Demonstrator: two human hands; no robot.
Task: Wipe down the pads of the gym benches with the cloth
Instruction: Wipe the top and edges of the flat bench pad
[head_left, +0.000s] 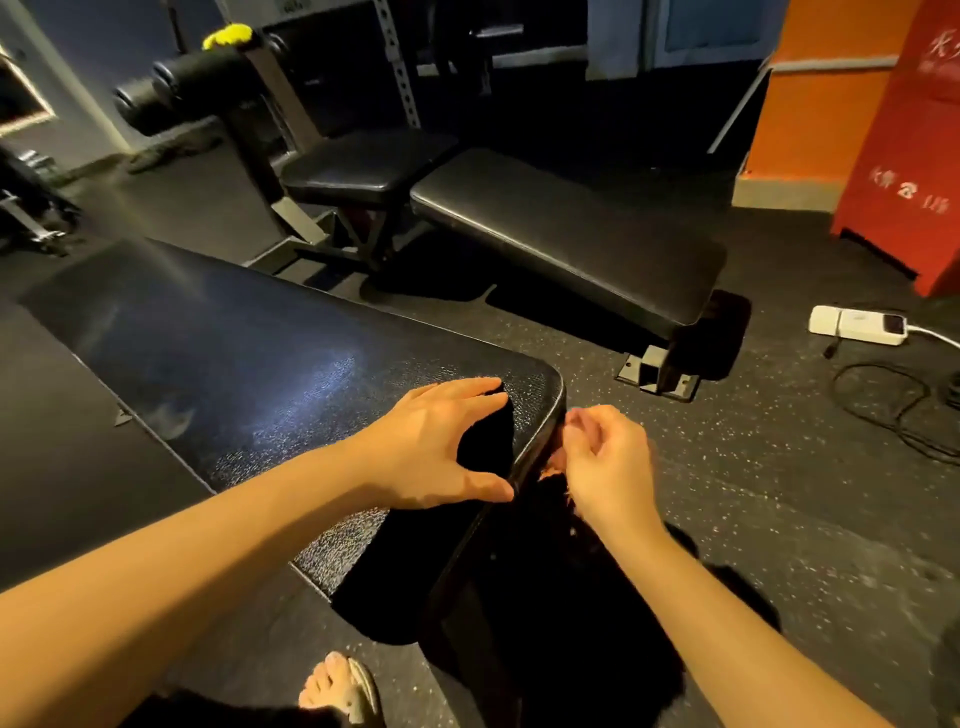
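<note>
At the near corner of the pad, the left hand lies spread on the dark cloth, the right hand apparently pinches its overhanging end, and the unwiped length runs away leftward

The right hand is blurred; what its fingers hold cannot be told. The red cabinet lettering is unreadable.

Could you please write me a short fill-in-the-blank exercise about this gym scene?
The left hand is at the near pad's ___. The power strip lies on the ___. The pillar is coloured ___.
Answers: corner; floor; orange.
</note>
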